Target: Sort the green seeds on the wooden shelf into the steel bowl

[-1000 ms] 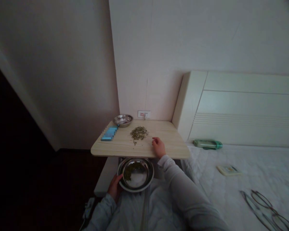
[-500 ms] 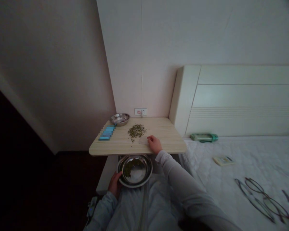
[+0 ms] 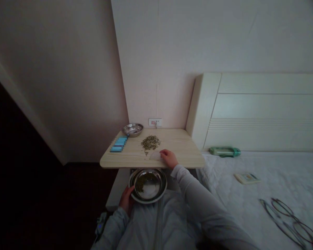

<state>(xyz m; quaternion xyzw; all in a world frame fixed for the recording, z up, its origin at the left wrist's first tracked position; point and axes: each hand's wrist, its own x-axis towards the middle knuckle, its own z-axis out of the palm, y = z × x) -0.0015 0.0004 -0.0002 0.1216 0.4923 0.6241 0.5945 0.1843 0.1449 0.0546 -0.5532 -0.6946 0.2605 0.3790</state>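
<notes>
My left hand [image 3: 127, 200] grips the rim of a steel bowl [image 3: 148, 184] held just below the front edge of a pale wooden table [image 3: 182, 152]; the bowl holds some green bits. My right hand [image 3: 168, 158] rests on the tabletop near the front edge, fingers curled on a small pale card [image 3: 155, 156]. A pile of green-brown bits [image 3: 150, 142] lies just beyond the card.
A second steel bowl [image 3: 133, 129] and a blue object [image 3: 118, 144] sit at the table's left rear. A wall socket [image 3: 155, 122] is behind. To the right is a bed with a white headboard [image 3: 261, 111], a green case [image 3: 224, 151], a small booklet [image 3: 246, 178] and glasses [image 3: 289, 222].
My right hand has slid leftward and toward the front edge, with the pale card now showing at its fingertips. The bowl stays under the edge.
</notes>
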